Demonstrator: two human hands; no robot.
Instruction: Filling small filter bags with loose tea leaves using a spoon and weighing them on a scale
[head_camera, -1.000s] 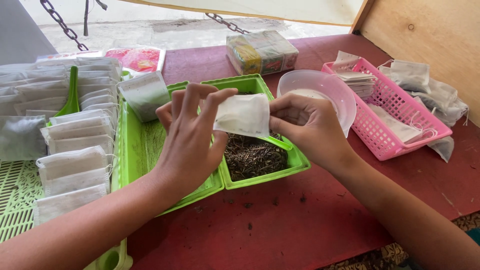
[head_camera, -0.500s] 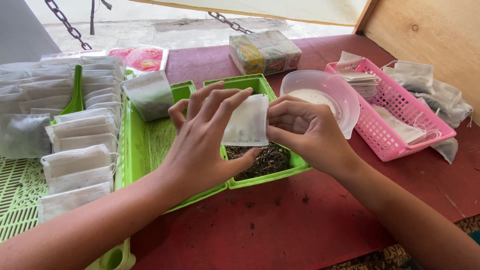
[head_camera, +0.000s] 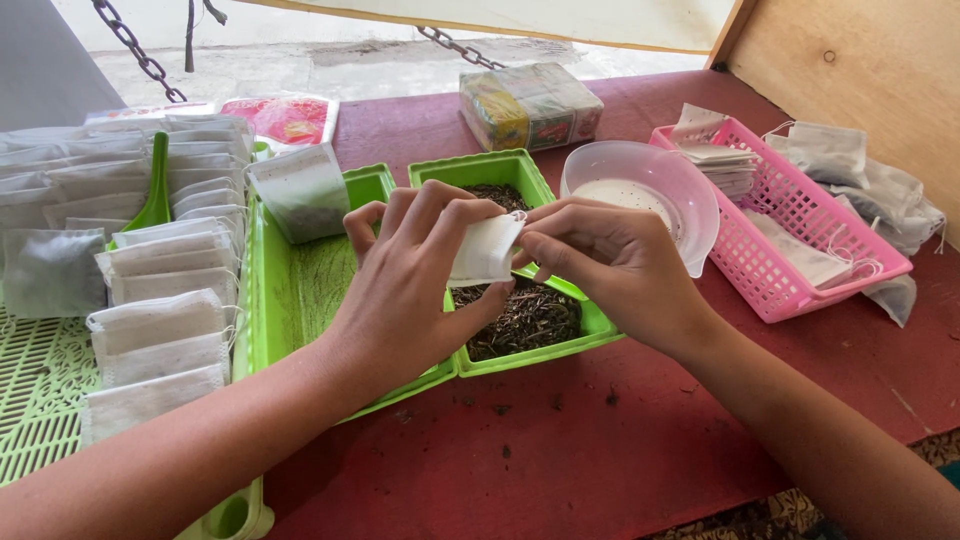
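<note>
White paper sachet (head_camera: 484, 251) pinched between left hand (head_camera: 415, 285) and right hand (head_camera: 600, 262) grips, above green tray (head_camera: 520, 170).

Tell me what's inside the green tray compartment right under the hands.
The green tray compartment holds dark loose tea leaves. The left hand, right hand and the white tea bag they hold cover its middle, so anything there is hidden.

Two bare hands meet, fingertips together

The left hand (head_camera: 410, 285) reaches in from the lower left, fingers curled and thumb pressed up toward them in a pinch. The right hand (head_camera: 610, 262) comes from the lower right, knuckles up, fingertips pinched close against the left hand's fingertips. Both forearms are bare.
</note>
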